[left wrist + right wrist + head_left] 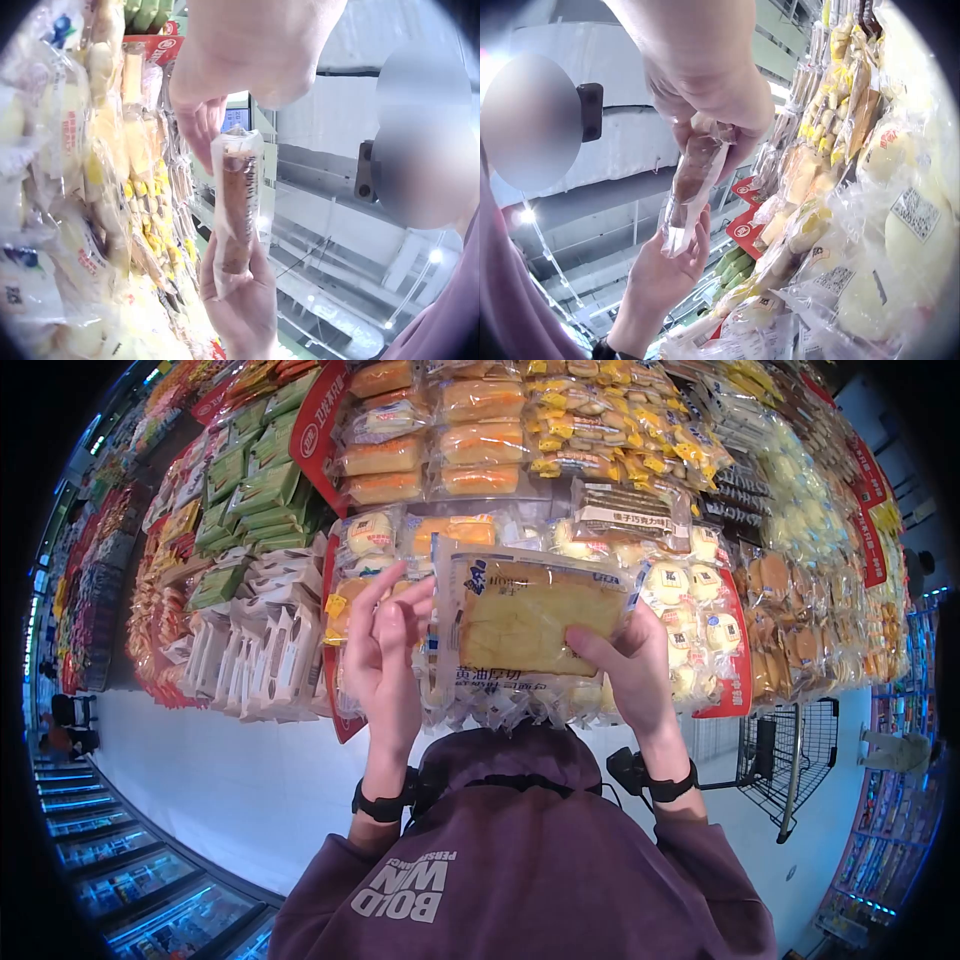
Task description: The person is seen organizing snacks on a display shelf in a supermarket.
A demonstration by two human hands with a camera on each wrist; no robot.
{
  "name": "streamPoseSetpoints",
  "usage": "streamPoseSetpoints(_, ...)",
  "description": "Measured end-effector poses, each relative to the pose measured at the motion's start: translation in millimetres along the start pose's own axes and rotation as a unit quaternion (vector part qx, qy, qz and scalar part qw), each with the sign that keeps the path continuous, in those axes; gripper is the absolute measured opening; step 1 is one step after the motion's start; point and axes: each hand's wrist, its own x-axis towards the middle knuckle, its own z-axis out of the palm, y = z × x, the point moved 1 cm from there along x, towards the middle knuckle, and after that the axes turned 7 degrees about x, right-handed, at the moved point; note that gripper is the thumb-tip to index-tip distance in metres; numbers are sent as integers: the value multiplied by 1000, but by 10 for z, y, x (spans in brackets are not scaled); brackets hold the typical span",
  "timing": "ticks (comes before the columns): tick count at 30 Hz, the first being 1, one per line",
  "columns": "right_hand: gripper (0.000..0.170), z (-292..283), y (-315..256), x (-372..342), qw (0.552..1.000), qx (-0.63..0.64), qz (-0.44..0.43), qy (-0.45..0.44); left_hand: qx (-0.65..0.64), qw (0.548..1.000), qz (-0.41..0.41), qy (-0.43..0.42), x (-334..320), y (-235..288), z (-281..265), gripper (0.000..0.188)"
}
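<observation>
A clear packet holding a thick yellow bread slice (530, 615) is held up in front of the chest, its printed face toward the head view. The right hand (640, 670) grips its right end, thumb across the front and the other fingers behind. Beside the packet's left edge is the left hand (385, 645), its fingers loosely bent and pointing up; whether they touch the wrapper is unclear. Edge-on, the packet (238, 210) looks narrow in the left wrist view. The right wrist view has the right hand (705, 90) pinching one end of it.
Behind the packet a display is piled with wrapped breads (480, 445), round cakes (668, 582) and green packets (265, 495), split by red dividers (318, 430). A wire cart (790, 760) stands at the right. Refrigerated cases (140, 880) line the lower left.
</observation>
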Motion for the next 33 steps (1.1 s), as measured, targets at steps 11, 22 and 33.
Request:
streamPoseSetpoints(11,38,-62,-40,4,971,-133,-156,-125,156,968,124,-150,-67,112,120,29)
streamPoseSetpoints(22,42,-303,-125,-73,977,-124,-132,-117,178,971,82,-134,-173,98,291,27)
streamPoseSetpoints(33,69,-724,-372,-73,998,-35,-57,4,29,983,-111,-145,-290,94,1006,20)
